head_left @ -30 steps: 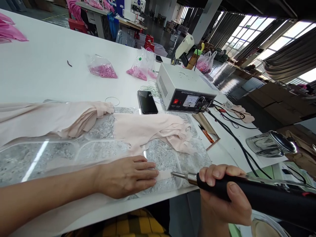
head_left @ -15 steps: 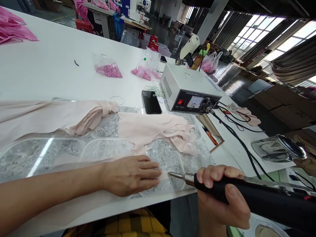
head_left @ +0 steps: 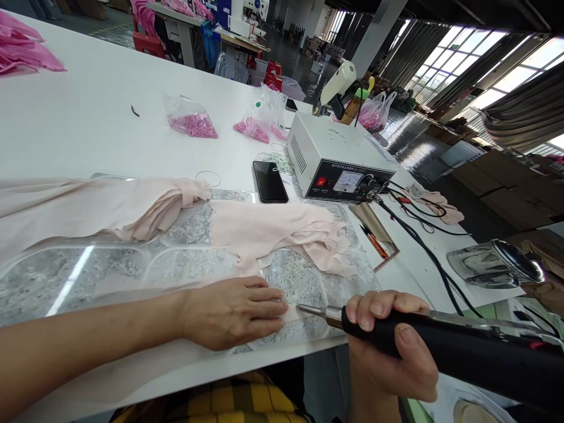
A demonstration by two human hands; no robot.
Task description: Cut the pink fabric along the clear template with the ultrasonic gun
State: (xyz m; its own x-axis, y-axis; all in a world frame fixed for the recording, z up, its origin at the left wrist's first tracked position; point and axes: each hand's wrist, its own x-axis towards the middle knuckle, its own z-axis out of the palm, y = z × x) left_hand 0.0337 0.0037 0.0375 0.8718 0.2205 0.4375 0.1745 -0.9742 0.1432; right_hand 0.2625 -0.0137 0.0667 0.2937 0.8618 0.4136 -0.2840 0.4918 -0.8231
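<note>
My left hand [head_left: 233, 311] lies flat, fingers together and stretched out, pressing a pale pink fabric strip [head_left: 293, 313] onto a clear plastic sheet [head_left: 110, 270] near the table's front edge. My right hand [head_left: 388, 352] is wrapped round a black hand-held tool [head_left: 440, 352]. Its metal tip [head_left: 311, 309] touches the strip just right of my left fingertips. More pale pink fabric [head_left: 273, 232] is piled on the sheet behind.
A white control box with a meter [head_left: 339, 164] stands behind, its black cable [head_left: 423, 247] running right. Beside it lie a phone [head_left: 269, 181], bags of pink beads [head_left: 189, 117] and a metal stand [head_left: 493, 264]. The table edge runs close to my body.
The tool tip has slid a little left along the strip, closer to my left fingertips. My left hand has stayed pressed in place.
</note>
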